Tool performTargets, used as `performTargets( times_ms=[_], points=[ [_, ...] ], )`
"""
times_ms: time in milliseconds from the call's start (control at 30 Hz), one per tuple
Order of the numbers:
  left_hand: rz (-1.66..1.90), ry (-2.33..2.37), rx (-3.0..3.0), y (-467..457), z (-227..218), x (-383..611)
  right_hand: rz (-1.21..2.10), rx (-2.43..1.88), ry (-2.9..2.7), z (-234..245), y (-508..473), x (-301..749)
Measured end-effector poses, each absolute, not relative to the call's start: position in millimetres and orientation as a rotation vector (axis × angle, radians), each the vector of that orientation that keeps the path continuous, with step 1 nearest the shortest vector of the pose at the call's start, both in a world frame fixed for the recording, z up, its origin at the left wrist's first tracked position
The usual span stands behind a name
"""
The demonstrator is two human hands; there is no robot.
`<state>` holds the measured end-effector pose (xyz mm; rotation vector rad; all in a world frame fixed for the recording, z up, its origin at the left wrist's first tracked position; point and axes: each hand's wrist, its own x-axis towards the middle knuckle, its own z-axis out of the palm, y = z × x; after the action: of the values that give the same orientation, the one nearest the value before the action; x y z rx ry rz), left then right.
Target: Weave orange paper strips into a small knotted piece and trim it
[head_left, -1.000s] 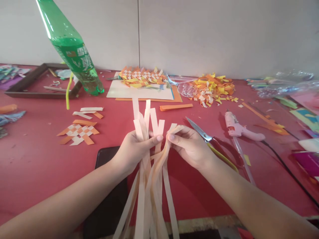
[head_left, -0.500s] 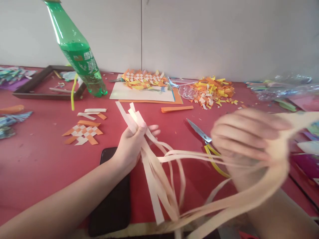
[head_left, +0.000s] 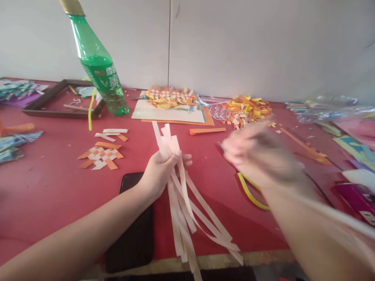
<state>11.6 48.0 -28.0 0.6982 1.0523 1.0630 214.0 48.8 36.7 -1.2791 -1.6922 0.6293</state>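
A bundle of long pale paper strips [head_left: 180,208] is pinched between thumb and fingers of my left hand [head_left: 164,169]. Short ends stick up above the thumb, while the long ends trail toward the table's front edge. My right hand [head_left: 254,152], smeared by motion, is above the scissors [head_left: 249,191], hiding part of them; their yellow handle shows below it. A blurred pale band [head_left: 331,210] runs along my right forearm. Whether the right fingers hold anything is unclear. Left of the strips lies an orange-and-white woven paper piece [head_left: 101,156] with loose short strips [head_left: 113,132] above it.
A dark phone [head_left: 131,230] lies under my left forearm. A green bottle [head_left: 102,78] stands by a dark frame [head_left: 55,113]. Behind are white paper [head_left: 166,114], woven orange pieces [head_left: 170,95] and a scrap pile [head_left: 249,107]. A magenta object [head_left: 354,197] lies right.
My right hand has moved left and away from the strips it held to the right. The strips in my left hand now hang together downward. The view has shifted slightly.
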Motion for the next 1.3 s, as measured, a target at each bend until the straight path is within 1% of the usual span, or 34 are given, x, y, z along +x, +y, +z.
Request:
performTargets(
  times_ms=[133,200,300,433,667,800,933,1033,1167,1233,1300],
  points=[
    [1.052,0.977,0.733,46.0,-29.0,10.8,1.256,-1.1,-1.442,-7.7,58.2,184.5],
    [1.032,0.959,0.764,45.4,-28.7,10.6,1.38,-1.072,-1.324,-23.7,60.0,177.9],
    [0.978,1.042,0.825,44.4,-27.9,10.3,1.418,-1.074,-1.275,-32.2,59.8,179.2],
    [0.893,1.135,0.974,42.9,-27.6,9.8,1.45,-1.068,-1.232,-31.0,55.9,186.2],
    [0.833,1.158,1.124,41.1,-25.4,9.2,1.684,-1.08,-1.012,-33.9,47.1,185.9],
    [0.839,1.162,1.148,41.4,-25.8,8.1,1.749,-1.056,-0.926,-32.6,45.6,185.3],
    [0.844,1.151,1.164,41.4,-26.0,8.3,1.718,-1.018,-0.952,-31.8,49.2,184.8],
    [0.914,1.108,1.039,41.2,-26.5,10.2,1.648,-0.958,-0.969,-32.7,53.3,186.8],
    [0.925,1.086,0.884,41.7,-27.8,12.7,1.672,-0.813,-1.078,-32.4,55.8,191.2],
    [0.887,1.111,0.929,41.5,-27.7,12.7,1.637,-0.796,-1.137,-32.4,54.9,191.1],
    [0.845,1.141,1.039,40.7,-27.6,11.8,1.526,-0.876,-1.175,-33.4,52.7,189.0]
  ],
)
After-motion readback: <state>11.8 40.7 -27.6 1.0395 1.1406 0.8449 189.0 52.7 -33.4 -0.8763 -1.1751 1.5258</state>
